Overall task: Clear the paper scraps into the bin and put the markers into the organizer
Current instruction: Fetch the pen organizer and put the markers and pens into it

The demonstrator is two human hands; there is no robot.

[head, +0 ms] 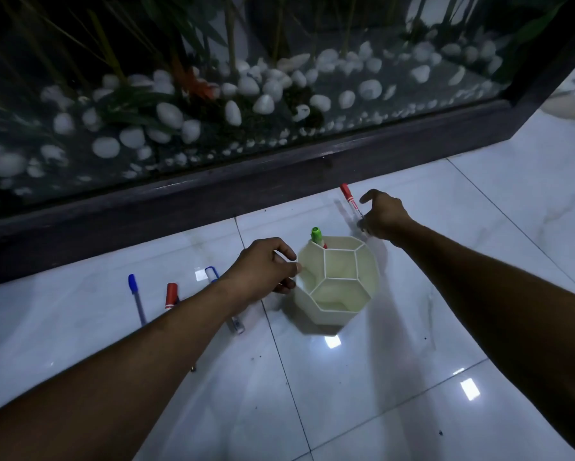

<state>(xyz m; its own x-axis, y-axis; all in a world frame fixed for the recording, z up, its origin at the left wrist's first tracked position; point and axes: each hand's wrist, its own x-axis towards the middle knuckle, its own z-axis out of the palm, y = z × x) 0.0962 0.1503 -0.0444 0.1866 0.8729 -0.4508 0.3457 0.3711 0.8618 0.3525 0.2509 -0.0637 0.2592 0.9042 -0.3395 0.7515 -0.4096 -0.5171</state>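
Seemingly to steady it, the left hand (266, 269) grips the organizer (337, 281) on the floor (412, 361), one green marker (317, 237) already inside. Right hand (384, 214) fingers pinch a red marker (351, 200) lying just behind.
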